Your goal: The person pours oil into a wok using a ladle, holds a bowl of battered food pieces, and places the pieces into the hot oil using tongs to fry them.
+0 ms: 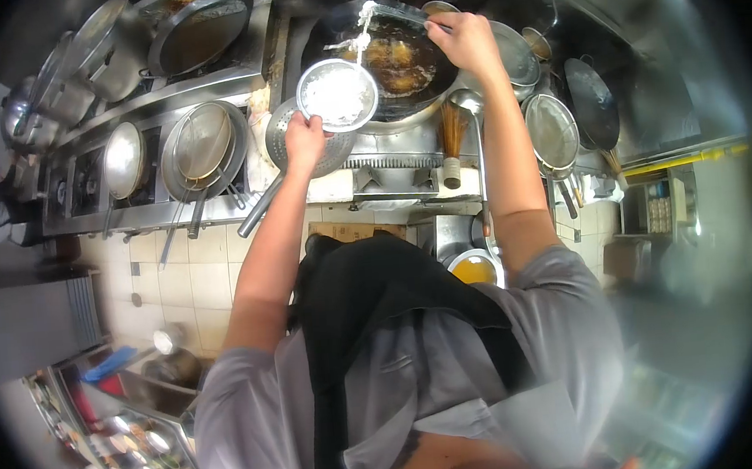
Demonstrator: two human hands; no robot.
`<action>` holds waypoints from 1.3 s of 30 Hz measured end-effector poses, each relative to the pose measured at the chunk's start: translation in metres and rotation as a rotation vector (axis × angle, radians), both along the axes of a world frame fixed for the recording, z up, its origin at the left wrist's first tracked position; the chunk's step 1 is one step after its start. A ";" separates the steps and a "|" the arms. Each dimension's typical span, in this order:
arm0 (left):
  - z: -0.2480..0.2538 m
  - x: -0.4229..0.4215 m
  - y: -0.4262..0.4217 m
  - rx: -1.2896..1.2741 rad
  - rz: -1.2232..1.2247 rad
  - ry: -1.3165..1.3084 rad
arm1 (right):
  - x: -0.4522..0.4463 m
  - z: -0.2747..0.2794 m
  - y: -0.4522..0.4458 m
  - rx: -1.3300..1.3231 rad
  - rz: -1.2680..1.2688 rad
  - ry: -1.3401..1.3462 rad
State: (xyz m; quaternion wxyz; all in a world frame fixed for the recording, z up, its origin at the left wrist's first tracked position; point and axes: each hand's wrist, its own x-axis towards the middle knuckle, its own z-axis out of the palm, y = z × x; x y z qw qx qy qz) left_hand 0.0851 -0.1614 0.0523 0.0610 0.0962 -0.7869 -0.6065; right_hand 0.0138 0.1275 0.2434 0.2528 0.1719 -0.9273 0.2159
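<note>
My left hand (304, 145) grips the near rim of a metal bowl (375, 112), which contains a white batter-like mixture (336, 96). In my right hand (465, 43) is a pair of metal tongs (400, 12), closed around a white-coated stringy piece of food (364, 38). That piece dangles above the bowl's far edge, beside the wok (319, 42). Dark oil fills the wok, and golden-brown pieces (399, 63) fry in it. Below the bowl a perforated skimmer (335, 154) lies partly hidden. What the coated piece is, I cannot tell.
A bamboo brush (452, 138) and a ladle (466, 100) lie at the stove front. Strainers (552, 131) are on the right; more strainers (204, 140) and a pan (124, 158) are on the left. A container of yellow liquid (474, 268) stands low, near my body.
</note>
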 end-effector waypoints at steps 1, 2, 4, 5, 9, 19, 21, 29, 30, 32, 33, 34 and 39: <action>-0.004 -0.001 -0.003 -0.019 0.008 0.013 | -0.012 -0.005 0.002 -0.002 -0.005 0.005; -0.009 -0.001 -0.007 -0.038 0.016 0.026 | -0.025 -0.011 0.004 0.033 -0.014 -0.020; -0.024 0.005 -0.016 -0.021 0.024 0.016 | -0.048 -0.026 0.007 0.109 -0.021 -0.048; -0.033 0.008 -0.022 -0.002 0.036 0.001 | -0.060 -0.035 0.007 0.104 -0.023 -0.045; -0.047 0.039 -0.038 0.059 0.072 -0.028 | -0.105 -0.073 0.002 0.212 -0.166 -0.261; -0.045 0.083 -0.056 0.047 0.145 -0.068 | -0.140 -0.072 -0.021 0.193 -0.364 -0.303; -0.062 0.075 -0.063 -0.076 0.159 -0.067 | -0.095 -0.035 -0.034 0.205 -0.255 -0.210; -0.025 0.051 -0.041 -0.072 0.089 -0.010 | 0.055 -0.072 -0.092 0.169 0.291 -0.355; -0.014 0.050 -0.036 -0.078 0.070 -0.038 | 0.061 -0.080 -0.100 0.224 0.250 -0.420; -0.011 0.047 -0.030 -0.089 0.030 -0.066 | 0.066 -0.100 -0.101 0.176 0.257 -0.405; -0.017 0.043 -0.030 -0.150 0.021 -0.060 | 0.068 -0.098 -0.100 0.152 0.273 -0.368; -0.022 0.039 -0.030 -0.212 0.014 -0.054 | 0.069 -0.093 -0.096 0.148 0.259 -0.364; -0.022 0.034 -0.022 -0.136 -0.034 -0.102 | 0.085 -0.054 -0.067 0.009 0.175 -0.230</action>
